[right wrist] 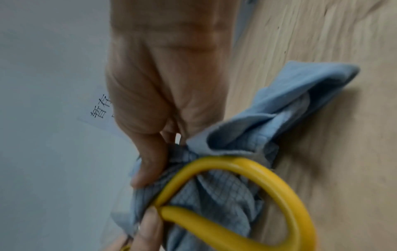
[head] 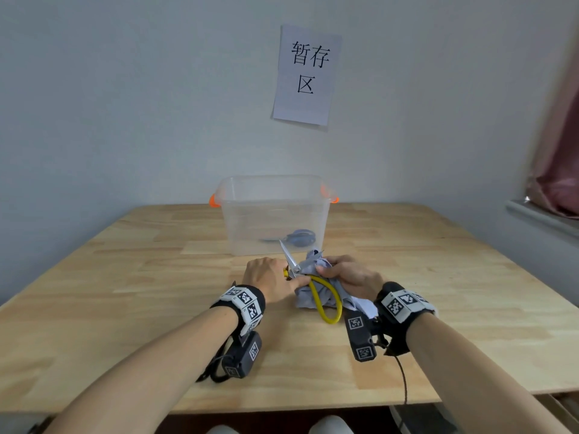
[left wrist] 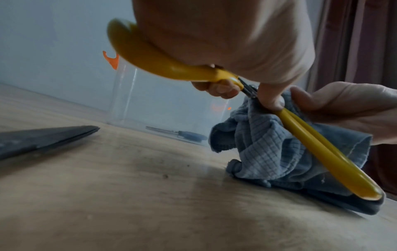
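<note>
Wiping a pair of scissors. We held the yellow-handled scissors (head: 294,264) low over the middle of the counter (head: 150,277), with the blades spread apart. Our left grip (head: 266,277) was curled round one handle loop, thumb beside the pivot. The other loop hung toward the near side, across the cloth (head: 302,299).

Our right grip (head: 347,274) pinched the blue cloth around one blade, and the rest of the cloth lay bunched on the counter beneath. That wrapped blade ran from the pivot toward the far right, so it lay right of the left grip and inside the right one. We judged that the coming stroke would follow this axis, pivot to tip, and that the right grip was the nearer for it.

The bare blade pointed far and slightly left, toward a clear box (head: 272,214) just beyond the tips. A blue-handled pair (head: 299,238) lay inside the box.

The counter was open to the left and right. The box closed the far side, and the near edge lay well behind our wrists.
</note>
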Tool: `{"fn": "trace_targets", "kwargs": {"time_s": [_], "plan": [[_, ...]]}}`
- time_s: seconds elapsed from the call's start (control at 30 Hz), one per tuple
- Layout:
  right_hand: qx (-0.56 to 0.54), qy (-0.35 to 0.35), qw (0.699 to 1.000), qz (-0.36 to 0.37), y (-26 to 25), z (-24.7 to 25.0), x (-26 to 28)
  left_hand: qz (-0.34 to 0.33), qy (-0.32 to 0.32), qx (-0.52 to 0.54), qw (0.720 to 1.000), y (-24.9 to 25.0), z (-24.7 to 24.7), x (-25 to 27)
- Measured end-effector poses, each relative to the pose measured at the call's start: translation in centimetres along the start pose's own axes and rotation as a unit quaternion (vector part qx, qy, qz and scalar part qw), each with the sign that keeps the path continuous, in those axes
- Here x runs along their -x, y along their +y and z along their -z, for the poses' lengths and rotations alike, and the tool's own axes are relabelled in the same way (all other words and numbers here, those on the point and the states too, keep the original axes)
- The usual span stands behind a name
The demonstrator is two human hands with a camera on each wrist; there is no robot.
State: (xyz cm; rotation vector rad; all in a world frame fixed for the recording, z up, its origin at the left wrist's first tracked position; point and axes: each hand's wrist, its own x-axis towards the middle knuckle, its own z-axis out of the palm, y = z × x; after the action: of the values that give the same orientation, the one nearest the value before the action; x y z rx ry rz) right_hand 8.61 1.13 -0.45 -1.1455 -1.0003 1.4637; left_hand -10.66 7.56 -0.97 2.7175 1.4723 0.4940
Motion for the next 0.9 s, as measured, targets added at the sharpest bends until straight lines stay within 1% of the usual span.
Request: {"fn": "trace_targets", "kwargs": {"time_s": [0.13,0.23,0.37,0.57,0.7,0.77,0.87,0.9], "plan": [[0.033,0.064,0.997,0.04,1.1,-1.1,-0.5,0.004,0.001,0.001,1.0,0.3,-0.2,0.0],[0.032,0.073,0.994,0.07,1.9,-1.6,-0.5,0.005,0.001,0.001,1.0,0.3,-0.4,-0.1],[0.023,0.068,0.996,0.057,2.8,-1.9,0.0,0.003,-0.003,-0.006,1.0,0.1,-0.5,-0.1],[0.023,0.079,0.995,0.064,3.1,-2.0,0.1,-0.003,-0.014,-0.011,1.0,0.3,-0.5,-0.1],[0.038,0.085,0.995,0.037,3.0,-2.0,-0.2,-0.013,-0.029,-0.013,0.999,0.2,-0.7,-0.1],[0.024,0.084,0.996,0.031,3.0,-2.0,-0.4,-0.015,-0.032,-0.012,0.999,0.2,-0.8,-0.1],[-0.008,0.065,0.997,0.031,3.2,-2.1,-0.2,-0.024,-0.034,-0.018,0.999,0.3,-0.7,-0.2],[-0.001,0.072,0.997,0.033,3.3,-2.1,-0.1,-0.026,-0.034,-0.021,0.999,0.3,-0.7,-0.2]]}}
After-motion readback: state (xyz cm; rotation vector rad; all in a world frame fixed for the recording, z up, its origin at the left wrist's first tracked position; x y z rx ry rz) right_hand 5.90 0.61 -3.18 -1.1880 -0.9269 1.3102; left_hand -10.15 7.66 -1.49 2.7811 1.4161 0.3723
